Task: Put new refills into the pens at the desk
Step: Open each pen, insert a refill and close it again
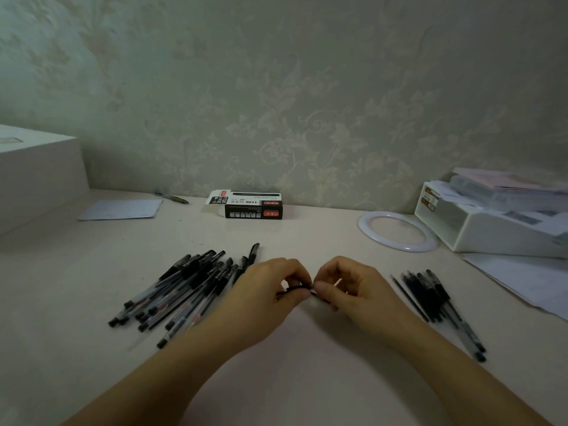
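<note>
A: Head view, starting at the far left: what sits there?

B: A pale box [37, 167] stands at the desk's left edge against the wall. Just right of it a thin grey booklet [123, 209] lies flat, and beyond that a single dark pen [171, 197] lies near the wall.

A: And nearer the person?

B: A loose pile of black-capped pens [184, 290] is fanned out on the desk [292, 348], left of the hands. Behind it, near the wall, a black and white pen box [249, 205] lies with its flap open.

A: What are the hands doing?

B: They meet at the middle of the desk. The left hand [264, 296] has its fingers curled and pinches one end of a thin dark piece [299, 289]. The right hand [353, 287] is curled too, thumb and forefinger pinching the other end. Whether that piece is a refill or part of a pen, I cannot tell; it is mostly hidden by the fingers.

A: To the right of them?

B: A smaller bunch of dark refills and pens [436, 302] lies well apart from the left pile. Farther back a white ring [396, 230] lies flat, just beside a white tray [491, 229] stacked with papers, and loose sheets [522, 278] lie in front of the tray.
</note>
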`<action>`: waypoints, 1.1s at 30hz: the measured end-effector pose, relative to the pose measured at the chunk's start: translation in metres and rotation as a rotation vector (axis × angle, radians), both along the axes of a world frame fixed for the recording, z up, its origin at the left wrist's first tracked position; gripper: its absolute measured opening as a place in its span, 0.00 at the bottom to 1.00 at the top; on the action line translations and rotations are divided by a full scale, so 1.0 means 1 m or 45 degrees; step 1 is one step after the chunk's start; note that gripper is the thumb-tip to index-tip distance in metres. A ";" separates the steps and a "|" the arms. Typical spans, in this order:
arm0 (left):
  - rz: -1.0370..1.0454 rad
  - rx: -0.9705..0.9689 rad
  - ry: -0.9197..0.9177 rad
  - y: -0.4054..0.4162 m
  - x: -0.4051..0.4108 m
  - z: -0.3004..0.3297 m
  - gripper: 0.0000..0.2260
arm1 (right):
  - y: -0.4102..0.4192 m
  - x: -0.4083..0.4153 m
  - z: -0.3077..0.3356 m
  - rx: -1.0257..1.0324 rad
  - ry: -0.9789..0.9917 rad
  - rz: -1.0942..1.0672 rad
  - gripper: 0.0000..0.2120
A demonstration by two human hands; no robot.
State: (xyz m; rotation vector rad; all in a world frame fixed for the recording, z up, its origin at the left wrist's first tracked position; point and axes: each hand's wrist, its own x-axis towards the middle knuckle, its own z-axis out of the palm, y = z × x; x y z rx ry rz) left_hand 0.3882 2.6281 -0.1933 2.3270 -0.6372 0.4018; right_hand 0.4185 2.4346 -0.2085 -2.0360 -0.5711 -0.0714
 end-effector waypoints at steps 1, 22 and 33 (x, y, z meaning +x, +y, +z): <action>-0.009 -0.005 0.009 0.000 0.000 0.000 0.04 | -0.001 0.001 0.000 0.003 0.000 0.010 0.03; -0.015 -0.003 0.017 0.000 0.001 -0.001 0.04 | -0.001 -0.004 0.000 -0.067 -0.041 0.018 0.15; -0.007 -0.043 0.061 0.000 0.000 -0.001 0.06 | -0.003 -0.002 0.000 -0.059 -0.067 0.071 0.04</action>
